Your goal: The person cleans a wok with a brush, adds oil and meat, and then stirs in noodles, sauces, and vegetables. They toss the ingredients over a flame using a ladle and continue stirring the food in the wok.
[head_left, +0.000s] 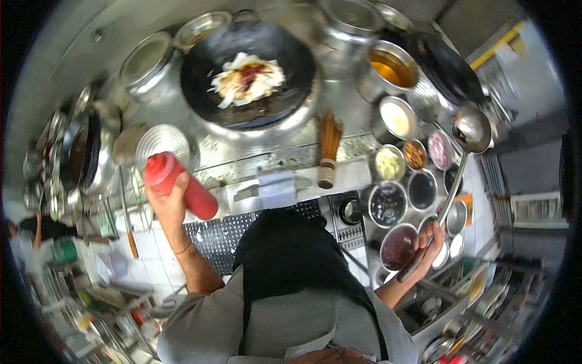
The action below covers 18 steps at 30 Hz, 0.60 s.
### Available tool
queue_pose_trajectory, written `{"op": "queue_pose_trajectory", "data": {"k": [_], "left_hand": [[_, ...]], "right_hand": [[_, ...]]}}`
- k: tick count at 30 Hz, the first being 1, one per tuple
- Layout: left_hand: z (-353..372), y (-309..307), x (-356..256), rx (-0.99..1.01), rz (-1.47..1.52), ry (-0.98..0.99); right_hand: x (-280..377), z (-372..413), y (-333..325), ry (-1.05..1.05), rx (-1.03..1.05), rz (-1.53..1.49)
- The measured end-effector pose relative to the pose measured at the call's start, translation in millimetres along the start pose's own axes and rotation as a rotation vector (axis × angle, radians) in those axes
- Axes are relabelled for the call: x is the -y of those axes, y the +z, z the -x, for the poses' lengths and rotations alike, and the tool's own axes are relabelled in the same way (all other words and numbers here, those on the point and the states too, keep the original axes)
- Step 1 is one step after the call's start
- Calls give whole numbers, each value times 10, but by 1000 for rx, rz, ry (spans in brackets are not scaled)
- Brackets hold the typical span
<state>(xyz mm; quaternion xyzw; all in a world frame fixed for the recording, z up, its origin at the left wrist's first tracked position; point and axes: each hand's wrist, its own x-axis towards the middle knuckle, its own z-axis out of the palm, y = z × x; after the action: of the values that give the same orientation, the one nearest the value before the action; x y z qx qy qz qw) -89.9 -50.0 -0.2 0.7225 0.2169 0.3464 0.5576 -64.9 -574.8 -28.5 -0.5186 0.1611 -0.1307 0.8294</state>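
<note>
My left hand [168, 201] is wrapped round a red squeeze bottle [189, 189], which is tilted with its cap toward the upper left. In my right hand [429, 246] is the handle of a long metal ladle [472, 130]; its bowl is over on the far right, with some dark residue inside. A black wok [203, 91] sits on the stove ahead of me. Pale sliced pieces [242, 82] lie in the wok, with dark red sauce on top of them. Both hands are apart from the wok.
A bamboo wok brush [328, 148] lies on the counter edge near a folded cloth [276, 188]. To the right are several ingredient containers, a pot of orange liquid [394, 65] and a dark pan [442, 68]. A perforated metal strainer [162, 144] rests on the left.
</note>
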Motion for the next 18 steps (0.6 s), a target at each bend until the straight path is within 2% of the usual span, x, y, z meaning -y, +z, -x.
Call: {"op": "queue_pose_trajectory", "data": {"k": [4, 10, 14, 18], "left_hand": [[40, -170, 84, -52, 19, -81], [114, -523, 164, -142, -51, -102], [195, -859, 302, -212, -9, -138], [273, -1154, 328, -302, -99, -145]], "right_hand": [[-171, -117, 611, 95, 242, 53], [-659, -128, 1893, 230, 478, 349], [-1013, -209, 2473, 136, 728, 523], [-1179, -130, 2833, 110, 716, 608]]}}
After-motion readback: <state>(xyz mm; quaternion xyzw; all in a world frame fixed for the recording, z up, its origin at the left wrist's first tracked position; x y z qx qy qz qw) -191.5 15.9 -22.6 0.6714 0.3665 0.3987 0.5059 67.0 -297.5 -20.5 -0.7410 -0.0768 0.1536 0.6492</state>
